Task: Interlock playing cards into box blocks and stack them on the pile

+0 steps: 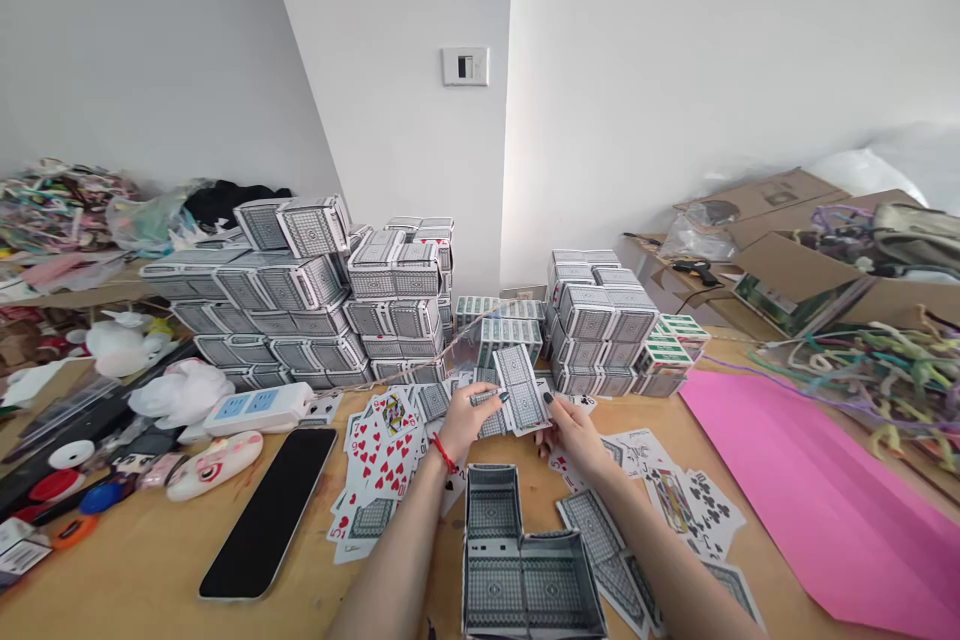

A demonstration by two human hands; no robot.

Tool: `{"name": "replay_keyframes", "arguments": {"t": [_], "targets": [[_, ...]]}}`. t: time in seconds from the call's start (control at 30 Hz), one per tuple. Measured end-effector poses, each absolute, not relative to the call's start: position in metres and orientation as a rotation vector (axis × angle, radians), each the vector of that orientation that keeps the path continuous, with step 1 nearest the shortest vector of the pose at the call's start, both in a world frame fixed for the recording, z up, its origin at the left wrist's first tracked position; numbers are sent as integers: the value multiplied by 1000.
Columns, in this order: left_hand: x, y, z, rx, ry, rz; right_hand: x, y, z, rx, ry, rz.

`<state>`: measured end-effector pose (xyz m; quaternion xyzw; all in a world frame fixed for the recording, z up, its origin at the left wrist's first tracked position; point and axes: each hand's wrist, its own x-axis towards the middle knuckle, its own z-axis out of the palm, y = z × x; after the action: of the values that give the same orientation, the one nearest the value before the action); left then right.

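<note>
Cards (520,385) with patterned backs are held up at a slant between the two hands. The left hand (468,412) pinches their left side between thumb and fingers; the right hand (574,430) grips the lower right edge, though its curled fingers are partly hidden and the exact count of cards is hard to tell. An L-shaped card box (493,545) sits on the counter (157,560), nearer the wearer, apart from both hands. Loose heart cards (384,455) lie left of the left hand.

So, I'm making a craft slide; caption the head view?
Left hand and right hand hold playing cards beyond an open L-shaped box on a cluttered table.
</note>
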<state>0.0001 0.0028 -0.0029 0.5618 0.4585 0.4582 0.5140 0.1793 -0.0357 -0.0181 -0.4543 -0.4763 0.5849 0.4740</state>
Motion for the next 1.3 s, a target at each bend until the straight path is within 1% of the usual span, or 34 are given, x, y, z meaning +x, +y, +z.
{"name": "replay_keyframes", "arguments": {"t": [0.1, 0.23, 0.37, 0.5, 0.57, 0.7, 0.77, 0.83, 0.93, 1.03, 1.1, 1.3], "targets": [[-3, 0, -1, 1163, 940, 1120, 180, -37, -14, -1043, -1139, 1418], [-3, -5, 0, 991, 663, 992, 183, -38, -9, -997, -1160, 1403], [4, -8, -1, 1013, 657, 908, 182, -38, -11, -1039, -1293, 1399], [5, -4, 0, 961, 718, 1040, 179, -39, -15, -1083, -1301, 1337], [1, -1, 0, 890, 723, 1149, 180, -40, -17, -1160, -1278, 1170], [-8, 4, -1, 751, 716, 1226, 186, -40, -17, -1463, -1343, 471], [-10, 4, -2, 741, 711, 1214, 190, -40, -15, -1551, -1426, 192], [-10, 4, -2, 749, 694, 1194, 191, -40, -13, -1600, -1514, 25], [-10, 3, -1, 767, 678, 1161, 190, -42, -10, -1692, -1587, -96], [-11, 3, 1, 768, 665, 1159, 188, -42, -4, -1811, -1589, -112], [-11, 4, 1, 755, 636, 1163, 190, -40, 3, -1883, -1604, -44], [-8, 4, 1, 683, 596, 1139, 220, -38, 27, -2083, -1856, 464]]}}
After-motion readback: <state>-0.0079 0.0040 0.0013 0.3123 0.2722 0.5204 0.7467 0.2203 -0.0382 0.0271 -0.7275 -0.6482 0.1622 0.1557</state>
